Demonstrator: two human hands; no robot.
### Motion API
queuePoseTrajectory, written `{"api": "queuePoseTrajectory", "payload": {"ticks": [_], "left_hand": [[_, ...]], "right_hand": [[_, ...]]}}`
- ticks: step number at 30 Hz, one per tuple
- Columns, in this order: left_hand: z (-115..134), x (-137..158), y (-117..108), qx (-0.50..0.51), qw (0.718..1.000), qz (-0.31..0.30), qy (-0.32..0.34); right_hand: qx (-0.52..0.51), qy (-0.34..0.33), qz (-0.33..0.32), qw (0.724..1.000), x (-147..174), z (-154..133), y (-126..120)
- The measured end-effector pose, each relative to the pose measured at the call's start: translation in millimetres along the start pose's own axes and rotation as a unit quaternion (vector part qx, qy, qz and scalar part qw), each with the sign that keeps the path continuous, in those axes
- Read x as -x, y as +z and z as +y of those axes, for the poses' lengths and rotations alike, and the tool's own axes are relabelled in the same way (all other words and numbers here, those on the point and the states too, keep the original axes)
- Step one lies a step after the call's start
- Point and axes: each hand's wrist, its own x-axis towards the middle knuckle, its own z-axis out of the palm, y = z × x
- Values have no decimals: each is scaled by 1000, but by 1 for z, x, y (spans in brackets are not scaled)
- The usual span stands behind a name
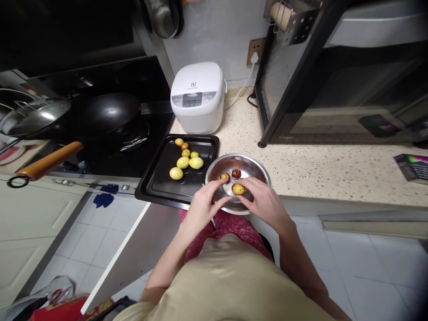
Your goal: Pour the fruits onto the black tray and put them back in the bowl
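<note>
a: hands?

b: right hand (265,203) pinches a rounded, mottled yellow-brown fruit (238,189) between thumb and forefinger, over a round, shiny steel bowl (256,171). left hand (203,201): thumb and forefinger apart, forefinger tip at a smaller, speckled brown-and-yellow fruit (225,177). can't tell if it presses.

a: nearby?

b: glossy dark-red fruit (236,173) in the bowl. just left, black rectangular tray (160,185) with rounded yellow-to-brownish fruits (183,162). speckled cream desk (301,171).
</note>
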Motion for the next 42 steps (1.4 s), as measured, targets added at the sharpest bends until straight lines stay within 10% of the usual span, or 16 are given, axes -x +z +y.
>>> {"api": "queuePoseTrajectory", "payload": {"ticks": [12,22,34,42], "left_hand": [[-7,4,-23,-98,992,-79,-6],[-4,5,-25,-107,987,-116,-6],[-27,-3,-41,-120,992,-29,6],[-82,-67,-79,-303,952,-26,-30]], "right_hand": [[105,45,-146,983,-21,1,-14],[128,94,-147,976,-19,5,-10],[16,37,5,999,-1,11,-12],[-22,-49,103,993,10,3,-7]]}}
